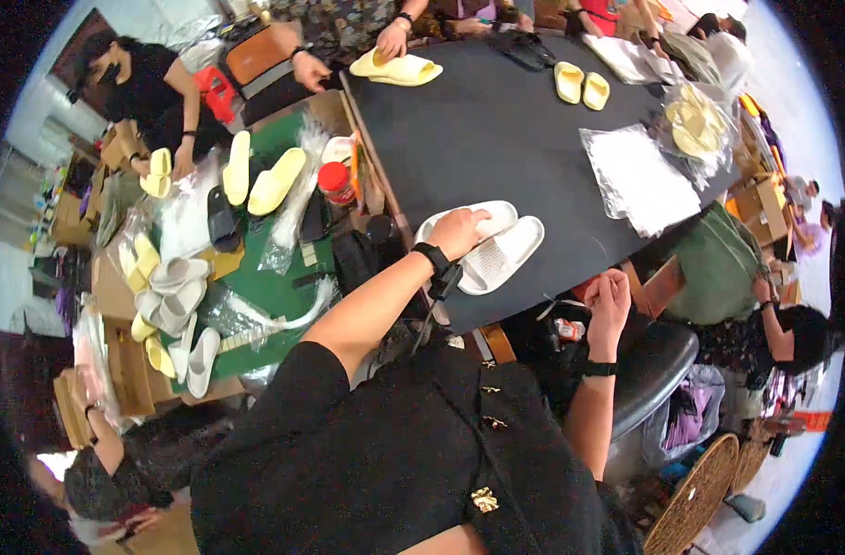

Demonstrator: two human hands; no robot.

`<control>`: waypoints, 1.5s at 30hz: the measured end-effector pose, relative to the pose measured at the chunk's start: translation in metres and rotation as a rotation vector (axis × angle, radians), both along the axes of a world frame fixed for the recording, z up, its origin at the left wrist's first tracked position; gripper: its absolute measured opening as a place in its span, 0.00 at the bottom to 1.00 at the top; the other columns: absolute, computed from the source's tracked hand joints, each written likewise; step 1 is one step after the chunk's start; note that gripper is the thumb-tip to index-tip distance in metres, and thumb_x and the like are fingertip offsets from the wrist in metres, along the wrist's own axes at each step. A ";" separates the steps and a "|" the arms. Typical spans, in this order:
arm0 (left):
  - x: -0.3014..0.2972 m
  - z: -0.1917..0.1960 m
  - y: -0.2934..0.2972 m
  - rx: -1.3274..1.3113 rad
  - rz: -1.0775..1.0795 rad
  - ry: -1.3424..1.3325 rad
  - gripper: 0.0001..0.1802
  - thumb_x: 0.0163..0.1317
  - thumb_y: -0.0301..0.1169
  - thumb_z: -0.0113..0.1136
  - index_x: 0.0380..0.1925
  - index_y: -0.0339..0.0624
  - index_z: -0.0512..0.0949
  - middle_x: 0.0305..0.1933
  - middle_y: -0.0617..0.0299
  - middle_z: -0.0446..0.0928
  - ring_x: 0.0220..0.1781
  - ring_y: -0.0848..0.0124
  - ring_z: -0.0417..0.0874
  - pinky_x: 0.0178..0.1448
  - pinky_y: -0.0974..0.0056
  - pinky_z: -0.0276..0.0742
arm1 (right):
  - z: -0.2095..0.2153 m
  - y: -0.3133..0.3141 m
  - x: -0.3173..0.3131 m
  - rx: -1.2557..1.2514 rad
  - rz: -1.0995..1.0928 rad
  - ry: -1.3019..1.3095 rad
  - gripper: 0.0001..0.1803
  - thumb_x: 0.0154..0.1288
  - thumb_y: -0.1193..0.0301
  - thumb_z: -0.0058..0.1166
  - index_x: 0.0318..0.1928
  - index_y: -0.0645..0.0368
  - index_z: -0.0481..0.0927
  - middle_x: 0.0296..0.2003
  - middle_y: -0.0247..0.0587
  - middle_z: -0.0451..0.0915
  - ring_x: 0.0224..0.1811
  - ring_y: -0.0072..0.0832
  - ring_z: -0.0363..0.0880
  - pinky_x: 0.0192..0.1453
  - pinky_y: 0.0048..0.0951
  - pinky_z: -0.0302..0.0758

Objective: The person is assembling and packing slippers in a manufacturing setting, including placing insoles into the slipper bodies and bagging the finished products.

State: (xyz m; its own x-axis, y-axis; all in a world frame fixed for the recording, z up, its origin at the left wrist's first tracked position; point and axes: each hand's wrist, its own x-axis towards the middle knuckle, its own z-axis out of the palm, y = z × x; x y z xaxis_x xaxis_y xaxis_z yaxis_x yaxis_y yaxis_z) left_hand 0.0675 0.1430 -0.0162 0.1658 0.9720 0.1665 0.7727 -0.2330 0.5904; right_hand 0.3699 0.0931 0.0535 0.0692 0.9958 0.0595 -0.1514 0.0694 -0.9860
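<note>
A pair of white slippers (516, 252) lies side by side near the front left edge of the dark table (497, 129). My left hand (455, 233) is closed on the left slipper of the pair, its fingers around the strap. Off the table's front edge, to the right, my right hand (608, 298) is raised with its fingers curled together. What it holds, if anything, is too small to tell. A black band circles each of my wrists.
Across the table a co-worker's hand (392, 42) touches yellow slippers (399, 68). Another yellow pair (580, 85) sits at the far side. Clear plastic bags (640, 176) are stacked at right. On the left, a green table (284, 236) carries slippers, plastic wrap and a red-lidded jar (335, 182).
</note>
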 end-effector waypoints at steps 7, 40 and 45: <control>-0.025 -0.049 -0.048 -0.160 0.218 0.066 0.13 0.51 0.28 0.56 0.38 0.43 0.79 0.37 0.48 0.79 0.40 0.52 0.80 0.45 0.52 0.76 | 0.010 0.050 -0.020 0.040 0.214 -0.039 0.03 0.70 0.72 0.43 0.37 0.57 0.68 0.19 0.30 0.67 0.21 0.17 0.63 0.24 0.18 0.60; -0.010 -0.099 -0.085 -0.153 0.518 -0.366 0.10 0.52 0.24 0.54 0.36 0.44 0.78 0.28 0.56 0.80 0.32 0.60 0.82 0.39 0.61 0.77 | -0.099 0.173 -0.026 -0.237 0.456 0.096 0.04 0.68 0.69 0.48 0.37 0.55 0.69 0.21 0.31 0.68 0.21 0.22 0.66 0.24 0.22 0.63; -0.011 -0.100 -0.090 -0.090 0.522 -0.388 0.08 0.53 0.25 0.53 0.33 0.44 0.78 0.25 0.54 0.79 0.32 0.57 0.81 0.37 0.57 0.76 | -0.129 0.180 -0.023 -0.361 0.507 0.047 0.05 0.68 0.69 0.48 0.36 0.56 0.70 0.21 0.32 0.69 0.22 0.22 0.67 0.25 0.23 0.64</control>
